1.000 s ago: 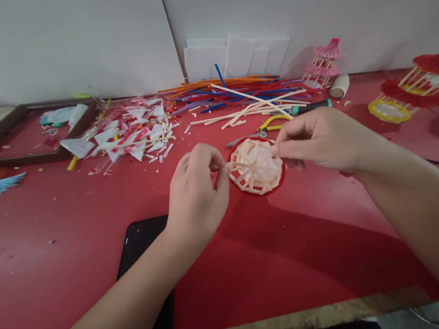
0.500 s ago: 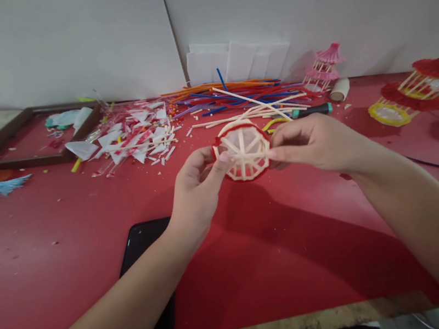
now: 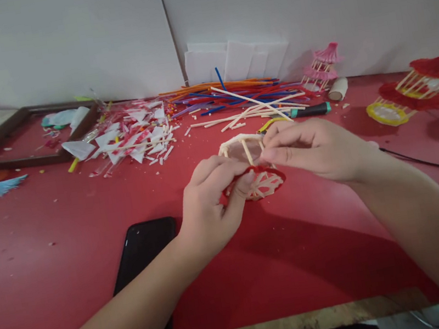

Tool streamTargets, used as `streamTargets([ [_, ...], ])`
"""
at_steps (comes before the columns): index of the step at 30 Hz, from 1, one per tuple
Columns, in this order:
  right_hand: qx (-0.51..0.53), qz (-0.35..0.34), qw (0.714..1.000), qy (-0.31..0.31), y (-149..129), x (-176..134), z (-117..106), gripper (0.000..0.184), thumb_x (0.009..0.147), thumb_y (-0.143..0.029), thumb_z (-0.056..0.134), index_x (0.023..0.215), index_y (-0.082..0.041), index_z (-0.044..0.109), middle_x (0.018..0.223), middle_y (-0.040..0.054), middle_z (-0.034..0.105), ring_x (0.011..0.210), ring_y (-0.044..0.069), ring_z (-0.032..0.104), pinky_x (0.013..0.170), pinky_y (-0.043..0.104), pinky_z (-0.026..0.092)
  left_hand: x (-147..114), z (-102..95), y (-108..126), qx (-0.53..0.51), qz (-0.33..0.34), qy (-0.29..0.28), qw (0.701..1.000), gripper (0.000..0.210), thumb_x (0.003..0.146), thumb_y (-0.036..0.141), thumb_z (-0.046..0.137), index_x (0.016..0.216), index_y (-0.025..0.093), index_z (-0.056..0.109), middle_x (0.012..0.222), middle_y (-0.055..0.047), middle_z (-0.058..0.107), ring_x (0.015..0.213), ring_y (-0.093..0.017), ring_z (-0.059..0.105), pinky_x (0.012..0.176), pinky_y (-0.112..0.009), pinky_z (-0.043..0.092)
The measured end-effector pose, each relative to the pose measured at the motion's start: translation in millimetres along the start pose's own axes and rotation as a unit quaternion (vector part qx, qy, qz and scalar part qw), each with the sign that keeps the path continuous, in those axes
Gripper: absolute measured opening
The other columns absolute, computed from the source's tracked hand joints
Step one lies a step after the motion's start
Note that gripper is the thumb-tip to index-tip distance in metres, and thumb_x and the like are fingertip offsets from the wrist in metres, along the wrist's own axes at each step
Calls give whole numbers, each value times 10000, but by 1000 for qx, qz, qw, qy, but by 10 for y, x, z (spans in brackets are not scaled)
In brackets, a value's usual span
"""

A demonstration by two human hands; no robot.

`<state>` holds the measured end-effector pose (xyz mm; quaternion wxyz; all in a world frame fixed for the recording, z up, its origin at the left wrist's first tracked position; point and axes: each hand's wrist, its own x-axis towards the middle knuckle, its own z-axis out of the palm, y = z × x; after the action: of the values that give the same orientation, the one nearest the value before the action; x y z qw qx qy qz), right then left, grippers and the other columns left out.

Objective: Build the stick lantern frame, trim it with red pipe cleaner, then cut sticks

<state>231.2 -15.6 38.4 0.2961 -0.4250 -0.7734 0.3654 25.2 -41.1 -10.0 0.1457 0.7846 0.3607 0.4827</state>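
A small round frame point(image 3: 247, 151) of cream sticks is held in the air between my hands. It has short upright posts, a spoked wheel-like face tilted down toward me, and fuzzy red trim point(image 3: 268, 168) round that face's edge. My left hand point(image 3: 211, 202) is closed on its left side, with the thumb on the red trim and the fingers across the posts. My right hand point(image 3: 319, 148) pinches at its upper right side; the exact spot between those fingertips is hidden.
Behind lie loose coloured sticks point(image 3: 242, 94), a green-and-black tool point(image 3: 313, 110) and a heap of scraps point(image 3: 135, 133). A dark wooden frame point(image 3: 15, 162) is at left, a phone point(image 3: 145, 248) by my left forearm. Pink point(image 3: 323, 67) and red-yellow point(image 3: 404, 96) stick models stand right.
The round frame has been tipped, so its spoked face now points downward and the posts show. My left hand has shifted right and over the trim; my right hand has stayed on the right side.
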Motion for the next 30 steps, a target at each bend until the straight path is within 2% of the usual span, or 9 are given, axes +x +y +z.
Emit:
streamTargets([
  [5,40,30,997,-50,49,-2,-27,261,839,-486,666,792,-245,754,875,22,591,802,159,522,762,334,419,-13,1,-23,38,46,-8,998,49,909,165,598,890,175,643,869,-60,683,818,-167,609,777,-312,493],
  [11,-23,21,997,-74,27,-30,-59,219,812,-484,698,822,-280,778,823,3,553,745,140,499,727,323,405,-29,-14,11,59,43,-24,997,74,894,172,586,912,199,653,885,-62,684,823,-182,617,762,-310,498],
  [15,-65,-21,996,-62,-12,-69,-29,172,857,-423,668,877,-274,753,858,1,564,757,139,520,704,307,416,-24,-27,70,48,15,-31,998,91,899,178,566,892,212,650,880,-57,695,816,-176,630,760,-302,502],
  [19,-133,-92,986,-28,-54,-104,46,133,902,-338,624,876,-221,679,891,20,551,851,168,545,775,327,446,-13,-34,86,59,-3,-23,998,94,892,183,565,872,215,651,854,-44,695,775,-170,625,739,-300,498],
  [22,-242,-138,960,6,-97,-133,134,122,939,-238,537,872,-187,625,930,60,528,889,200,507,782,357,442,-2,-24,78,72,-14,-19,997,78,891,201,573,864,215,645,853,-45,696,786,-177,626,743,-306,488],
  [26,-423,-152,891,59,-144,-157,260,216,932,-120,412,814,-172,585,903,120,511,844,253,438,780,438,410,13,-11,87,56,-42,-26,997,145,941,220,525,844,211,632,837,-47,695,821,-180,630,778,-306,475],
  [28,-464,-157,869,69,-145,-156,304,243,925,-101,383,797,-180,574,875,131,505,825,269,425,760,454,406,14,-10,101,38,-59,-28,997,185,959,216,494,832,205,628,814,-43,682,802,-172,623,769,-296,470],
  [30,-478,-166,859,83,-132,-151,330,247,917,-92,377,790,-188,565,858,132,498,821,277,424,747,458,407,10,-12,113,20,-77,-30,996,201,966,220,482,822,200,622,784,-33,663,758,-160,608,737,-282,466],
])
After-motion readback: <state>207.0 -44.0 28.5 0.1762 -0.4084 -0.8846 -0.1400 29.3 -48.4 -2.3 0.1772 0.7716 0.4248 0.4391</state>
